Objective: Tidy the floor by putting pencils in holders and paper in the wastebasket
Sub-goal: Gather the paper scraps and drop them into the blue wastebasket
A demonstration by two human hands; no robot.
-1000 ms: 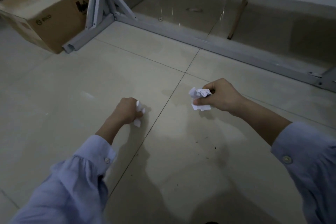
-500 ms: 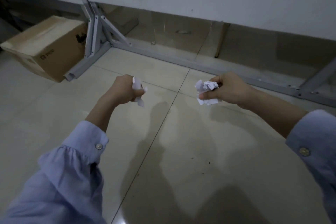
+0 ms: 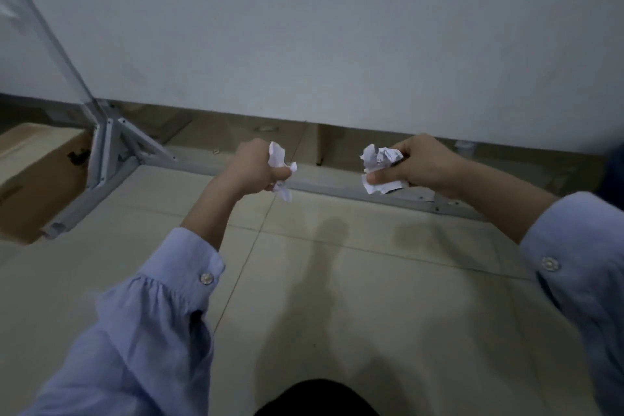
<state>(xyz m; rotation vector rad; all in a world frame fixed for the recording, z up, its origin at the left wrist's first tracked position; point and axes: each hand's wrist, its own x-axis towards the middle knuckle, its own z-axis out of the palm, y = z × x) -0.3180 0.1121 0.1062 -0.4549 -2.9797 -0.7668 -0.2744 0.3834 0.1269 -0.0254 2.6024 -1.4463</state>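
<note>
My left hand (image 3: 254, 167) is closed around a crumpled white paper ball (image 3: 280, 168), whose ends stick out above and below the fist. My right hand (image 3: 423, 164) grips a second crumpled white paper ball (image 3: 380, 167) between thumb and fingers. Both hands are raised above the tiled floor (image 3: 337, 297), about level with each other and apart. No pencils, holders or wastebasket are in view.
A cardboard box (image 3: 30, 179) sits on the floor at the left, beside a grey metal frame leg (image 3: 111, 159). A metal rail (image 3: 354, 191) runs along the base of the white wall (image 3: 337, 37). A dark shape (image 3: 317, 398) lies at the bottom edge.
Both hands have lifted their paper balls up off the floor. The view has tilted upward, so more wall shows and the box and frame sit lower left.
</note>
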